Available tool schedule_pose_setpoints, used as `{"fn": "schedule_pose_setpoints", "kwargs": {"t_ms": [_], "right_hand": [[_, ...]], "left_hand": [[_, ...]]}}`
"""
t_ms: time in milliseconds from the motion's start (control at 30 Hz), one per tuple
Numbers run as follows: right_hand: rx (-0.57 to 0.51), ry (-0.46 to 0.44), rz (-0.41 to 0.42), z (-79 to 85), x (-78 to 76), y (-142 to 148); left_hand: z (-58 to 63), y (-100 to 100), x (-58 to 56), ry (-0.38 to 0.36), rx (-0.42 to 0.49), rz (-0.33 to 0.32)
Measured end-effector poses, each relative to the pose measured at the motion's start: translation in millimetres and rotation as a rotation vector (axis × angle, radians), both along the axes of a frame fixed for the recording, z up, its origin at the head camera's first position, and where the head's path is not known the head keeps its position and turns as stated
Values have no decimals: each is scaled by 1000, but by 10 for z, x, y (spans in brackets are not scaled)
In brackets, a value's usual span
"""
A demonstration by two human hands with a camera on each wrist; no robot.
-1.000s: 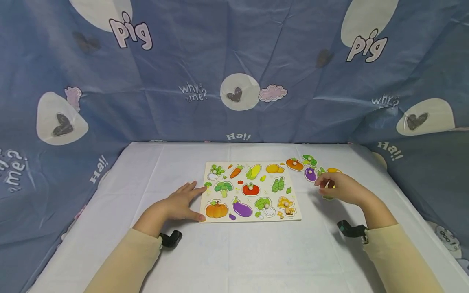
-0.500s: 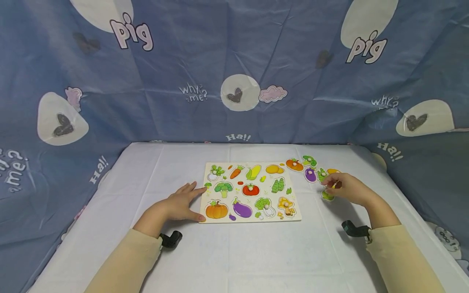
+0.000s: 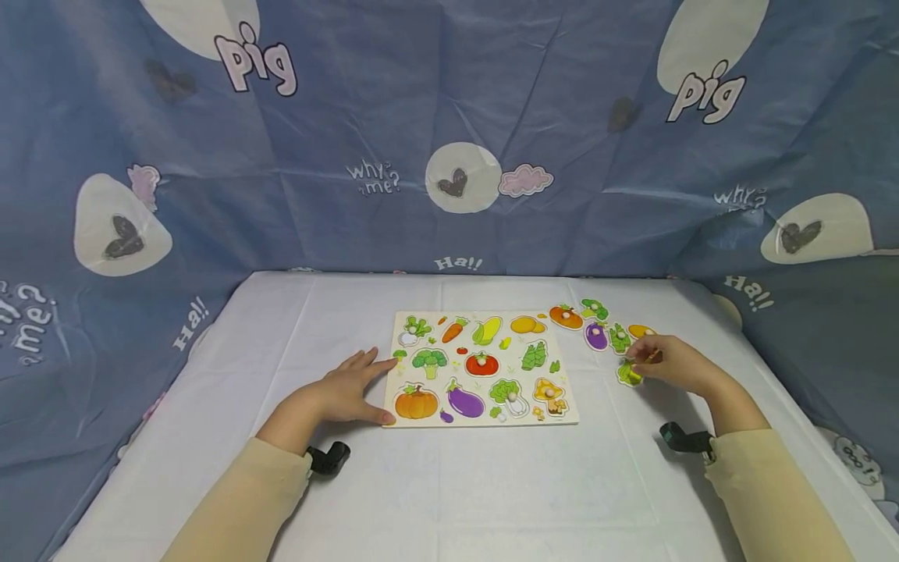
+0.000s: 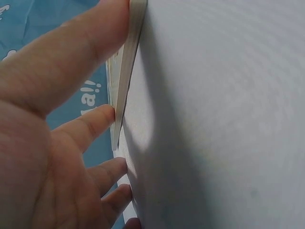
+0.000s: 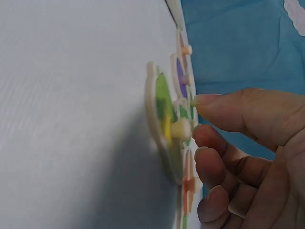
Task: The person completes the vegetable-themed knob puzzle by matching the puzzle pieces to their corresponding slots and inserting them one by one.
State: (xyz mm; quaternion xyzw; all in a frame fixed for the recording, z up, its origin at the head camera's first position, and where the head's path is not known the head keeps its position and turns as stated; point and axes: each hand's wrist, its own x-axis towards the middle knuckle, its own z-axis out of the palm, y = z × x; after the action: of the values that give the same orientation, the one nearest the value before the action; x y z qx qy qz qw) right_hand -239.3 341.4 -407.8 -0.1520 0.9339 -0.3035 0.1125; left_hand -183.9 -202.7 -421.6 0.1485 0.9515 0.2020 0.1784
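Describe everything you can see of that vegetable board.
The vegetable board is a thin, pale, wood-like rectangle lying flat on the white tablecloth, bearing vegetable pictures. A knobbed tomato piece, leafy piece and mushroom piece sit in it; the pumpkin shape and eggplant shape show no knob. The left hand touches its left edge with thumb and index finger.

Looking like wood here, along the smooth, matt edge of the pale board [image 4: 126,71]! Over to the green-and-yellow piece [image 5: 164,98], with a woody rim and a smooth knob [image 5: 181,129] (wood or plastic, hard to call). Catching a faint sheen on the creased blue backdrop [image 3: 351,234]. Matt on the white tablecloth [image 3: 506,499], clothlike on the 2 sleeves [image 3: 242,496], plastic-looking on the 2 wrist mounts [image 3: 328,459].
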Motion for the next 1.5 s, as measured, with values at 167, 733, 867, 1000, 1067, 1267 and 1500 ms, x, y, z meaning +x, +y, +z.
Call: {"fn": "schedule_pose_setpoints", "kwargs": {"t_ms": [167,733,867,1000,1067,1267,1500], "right_hand": [[9,-32,-10,-51,-16,38],[47,-64,17,-114,-88,38],[52,-78,23,-115,-99,48],[54,-116,13,-115,-120,52],[55,-137,2,-112,-128,49],[55,-142,18,-110,-143,55],[77,-144,24,-108,-154,53]], "left_hand": [[3,5,-5,6,-7,-4],[1,7,11,-5,-1,10],[12,9,18,-4,-1,9],[39,20,30,-8,8,14],[50,24,35,-11,10,16],[52,26,40,-10,6,16],[44,22,35,-11,9,18]]}}
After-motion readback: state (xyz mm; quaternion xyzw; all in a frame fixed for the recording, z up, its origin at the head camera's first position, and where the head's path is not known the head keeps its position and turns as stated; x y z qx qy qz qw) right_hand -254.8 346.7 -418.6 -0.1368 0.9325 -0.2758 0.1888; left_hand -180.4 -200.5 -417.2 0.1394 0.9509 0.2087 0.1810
